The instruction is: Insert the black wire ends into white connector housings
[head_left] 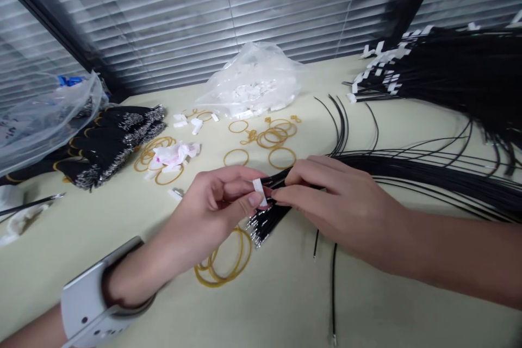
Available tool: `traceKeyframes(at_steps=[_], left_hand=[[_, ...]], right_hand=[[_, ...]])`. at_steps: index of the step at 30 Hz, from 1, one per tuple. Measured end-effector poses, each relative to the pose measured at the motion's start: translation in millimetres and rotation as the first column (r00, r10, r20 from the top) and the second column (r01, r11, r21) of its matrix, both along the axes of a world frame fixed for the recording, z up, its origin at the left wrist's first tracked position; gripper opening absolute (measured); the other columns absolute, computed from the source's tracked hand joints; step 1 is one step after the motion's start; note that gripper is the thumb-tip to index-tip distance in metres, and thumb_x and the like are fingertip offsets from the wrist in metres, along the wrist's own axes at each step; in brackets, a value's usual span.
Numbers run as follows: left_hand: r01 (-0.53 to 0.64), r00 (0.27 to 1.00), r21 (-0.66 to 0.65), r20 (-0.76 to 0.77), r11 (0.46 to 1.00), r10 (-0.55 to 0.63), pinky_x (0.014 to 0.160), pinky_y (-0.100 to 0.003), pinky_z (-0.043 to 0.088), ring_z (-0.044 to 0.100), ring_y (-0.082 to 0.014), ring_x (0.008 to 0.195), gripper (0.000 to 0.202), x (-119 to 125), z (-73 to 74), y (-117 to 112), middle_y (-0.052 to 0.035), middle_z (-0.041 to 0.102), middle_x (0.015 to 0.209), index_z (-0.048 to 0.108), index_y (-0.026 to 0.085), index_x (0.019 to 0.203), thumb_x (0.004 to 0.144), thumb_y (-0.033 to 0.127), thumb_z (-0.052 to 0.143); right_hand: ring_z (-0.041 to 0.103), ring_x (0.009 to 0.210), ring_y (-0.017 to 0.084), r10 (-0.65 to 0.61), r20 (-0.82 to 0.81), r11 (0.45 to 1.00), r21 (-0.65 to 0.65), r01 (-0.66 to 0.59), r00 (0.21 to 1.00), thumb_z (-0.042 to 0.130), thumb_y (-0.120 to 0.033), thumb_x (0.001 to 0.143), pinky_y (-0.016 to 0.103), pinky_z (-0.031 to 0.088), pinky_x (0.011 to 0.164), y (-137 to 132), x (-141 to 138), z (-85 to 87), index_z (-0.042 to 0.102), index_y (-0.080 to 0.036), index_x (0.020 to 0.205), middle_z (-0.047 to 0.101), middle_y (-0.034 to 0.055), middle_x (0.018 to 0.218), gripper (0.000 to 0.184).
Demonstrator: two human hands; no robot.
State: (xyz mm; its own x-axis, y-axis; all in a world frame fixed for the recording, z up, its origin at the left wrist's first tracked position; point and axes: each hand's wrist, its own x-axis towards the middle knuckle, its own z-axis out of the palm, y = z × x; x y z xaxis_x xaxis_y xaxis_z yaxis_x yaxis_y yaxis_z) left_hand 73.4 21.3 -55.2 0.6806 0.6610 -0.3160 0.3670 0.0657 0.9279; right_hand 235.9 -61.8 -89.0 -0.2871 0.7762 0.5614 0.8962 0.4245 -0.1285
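A small white connector housing (259,192) is pinched between the thumb and fingers of my left hand (207,212). Close against its right side, my right hand (338,196) has its thumb and index finger closed on a thin black wire (278,178), whose tip meets the housing. Whether the tip sits inside the housing is hidden by my fingers. Below both hands lies a bundle of black wires (271,223) with bare metal terminals at the ends. Its long part (424,179) runs off to the right, beneath my right hand.
Yellow rubber bands (222,266) lie about the table (285,299). A clear bag of white housings (256,87) stands at the back. Tied black wires (110,141) and a plastic bag (44,119) are at left. Wires with white housings (448,65) pile up at right.
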Motion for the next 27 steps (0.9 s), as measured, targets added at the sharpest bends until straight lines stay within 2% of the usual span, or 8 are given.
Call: traceKeyframes(at_steps=[7, 11, 14, 18, 22, 27], left_hand=[[0.000, 1.000, -0.013, 0.014, 1.000, 0.000, 0.053, -0.004, 0.042, 0.055, 0.0019, 0.060, 0.028, -2.6, -0.3, -0.3, 0.0041, 0.064, 0.067, 0.054, 0.020, 0.092, 0.067, 0.029, 0.060], [0.013, 1.000, 0.011, -0.005, 1.000, -0.013, 0.055, -0.004, 0.044, 0.057, 0.0009, 0.062, 0.035, -1.3, 0.1, -0.3, 0.0007, 0.066, 0.073, 0.053, 0.021, 0.100, 0.067, 0.030, 0.060], [0.022, 0.999, 0.014, -0.031, 1.000, -0.021, 0.053, -0.004, 0.043, 0.057, 0.0004, 0.062, 0.035, -0.4, 0.9, -1.8, -0.0020, 0.067, 0.076, 0.055, 0.019, 0.097, 0.066, 0.033, 0.060], [0.032, 0.999, 0.021, -0.018, 0.999, -0.032, 0.055, -0.004, 0.044, 0.058, 0.0002, 0.063, 0.031, 1.0, 1.2, -4.9, -0.0034, 0.067, 0.078, 0.057, 0.017, 0.092, 0.067, 0.036, 0.058], [0.006, 1.000, 0.003, -0.002, 1.000, -0.006, 0.055, -0.005, 0.045, 0.059, -0.0010, 0.064, 0.029, 2.0, 0.8, -7.3, -0.0047, 0.067, 0.079, 0.057, 0.015, 0.092, 0.068, 0.032, 0.057], [0.019, 1.000, 0.005, 0.010, 1.000, -0.019, 0.059, -0.007, 0.047, 0.060, -0.0029, 0.069, 0.036, 1.2, 2.2, -8.2, -0.0067, 0.067, 0.084, 0.056, 0.015, 0.098, 0.068, 0.035, 0.057]], right_hand=[[0.042, 0.079, 0.006, 0.172, -0.083, 0.985, 0.016, -0.172, 0.981, 0.043, -0.013, 0.082, 0.019, 0.035, 0.077, 1.2, 2.3, 0.9, 0.054, -0.012, 0.098, 0.051, 0.0011, 0.084, 0.020], [0.044, 0.082, 0.004, 0.160, -0.172, 0.984, -0.049, -0.170, 0.972, 0.047, -0.017, 0.081, 0.015, 0.034, 0.078, -0.6, 0.3, 4.0, 0.048, -0.015, 0.099, 0.052, -0.0023, 0.089, 0.019], [0.043, 0.079, 0.004, 0.155, -0.205, 0.983, -0.065, -0.172, 0.966, 0.048, -0.020, 0.081, 0.016, 0.034, 0.074, -1.2, -1.1, 4.0, 0.046, -0.016, 0.095, 0.052, -0.0028, 0.086, 0.015], [0.043, 0.080, 0.005, 0.189, -0.209, 0.979, -0.040, -0.201, 0.960, 0.045, -0.018, 0.082, 0.017, 0.034, 0.074, -1.2, -0.9, 0.4, 0.045, -0.017, 0.098, 0.052, -0.0016, 0.087, 0.017], [0.042, 0.077, 0.006, 0.223, -0.183, 0.974, 0.001, -0.226, 0.958, 0.045, -0.014, 0.080, 0.019, 0.035, 0.074, -0.7, -0.2, -3.5, 0.046, -0.016, 0.097, 0.052, -0.0006, 0.083, 0.017], [0.042, 0.075, 0.004, 0.173, -0.198, 0.985, 0.017, -0.173, 0.965, 0.048, -0.015, 0.079, 0.017, 0.037, 0.069, -1.0, -1.9, -0.3, 0.045, -0.018, 0.094, 0.050, -0.0025, 0.079, 0.015]])
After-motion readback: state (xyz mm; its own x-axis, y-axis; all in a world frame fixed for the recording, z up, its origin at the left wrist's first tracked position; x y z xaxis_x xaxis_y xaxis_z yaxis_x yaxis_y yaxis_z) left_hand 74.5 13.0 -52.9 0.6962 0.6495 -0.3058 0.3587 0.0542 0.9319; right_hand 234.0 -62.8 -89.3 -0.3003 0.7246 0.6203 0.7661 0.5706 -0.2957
